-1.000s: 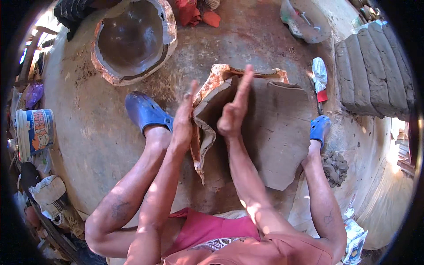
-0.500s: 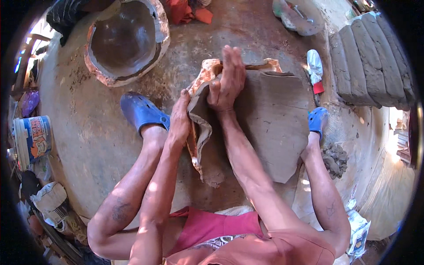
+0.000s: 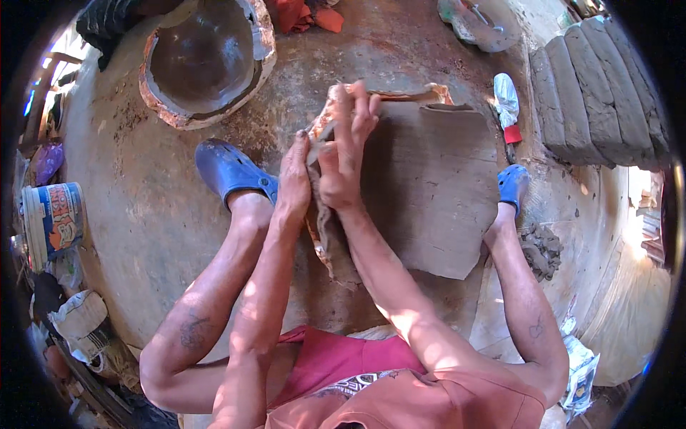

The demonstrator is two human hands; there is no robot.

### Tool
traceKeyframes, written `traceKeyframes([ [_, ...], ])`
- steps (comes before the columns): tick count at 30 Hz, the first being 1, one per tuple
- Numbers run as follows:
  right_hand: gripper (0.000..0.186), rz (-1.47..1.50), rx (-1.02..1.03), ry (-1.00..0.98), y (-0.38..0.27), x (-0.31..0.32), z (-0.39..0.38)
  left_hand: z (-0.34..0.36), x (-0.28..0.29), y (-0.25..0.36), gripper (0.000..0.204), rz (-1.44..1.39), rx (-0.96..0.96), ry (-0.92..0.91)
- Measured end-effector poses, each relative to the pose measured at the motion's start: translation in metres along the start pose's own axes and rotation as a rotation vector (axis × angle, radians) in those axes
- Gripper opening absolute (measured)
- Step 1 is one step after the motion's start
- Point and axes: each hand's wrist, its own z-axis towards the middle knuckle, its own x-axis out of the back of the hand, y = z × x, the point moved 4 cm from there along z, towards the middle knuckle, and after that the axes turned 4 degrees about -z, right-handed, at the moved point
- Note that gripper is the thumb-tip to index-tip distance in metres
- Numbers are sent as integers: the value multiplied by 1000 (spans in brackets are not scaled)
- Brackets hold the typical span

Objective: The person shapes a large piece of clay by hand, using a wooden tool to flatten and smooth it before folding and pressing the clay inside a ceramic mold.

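Between my legs lies a mold with a pale orange, crusted rim (image 3: 325,118), lined with a grey clay sheet (image 3: 436,186). The sheet spreads right and stands up in a fold along the left wall. My left hand (image 3: 293,175) lies straight against the outside of that wall. Inside, my right hand (image 3: 346,157) presses the clay toward it, fingers stretched and a little apart, thumb up. The wall and clay stand between my two palms. My right hand hides part of the fold, and some left fingers are out of sight.
A large round mold (image 3: 204,61) with a dark inside stands far left. At the right are stacked clay slabs (image 3: 600,93), a wrapped tool with a red band (image 3: 506,107) and a clay lump (image 3: 541,252). A bucket (image 3: 57,222) stands left. Blue clogs (image 3: 232,170) are on my feet.
My right hand has moved left and nearer to me along the clay fold, closer to my left hand. The fold now stands more tightly against the left wall.
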Motion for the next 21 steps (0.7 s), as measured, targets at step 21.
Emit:
traceKeyframes([
  [21,94,-67,-165,-474,7,38,-57,11,2,-5,64,0,33,-27],
])
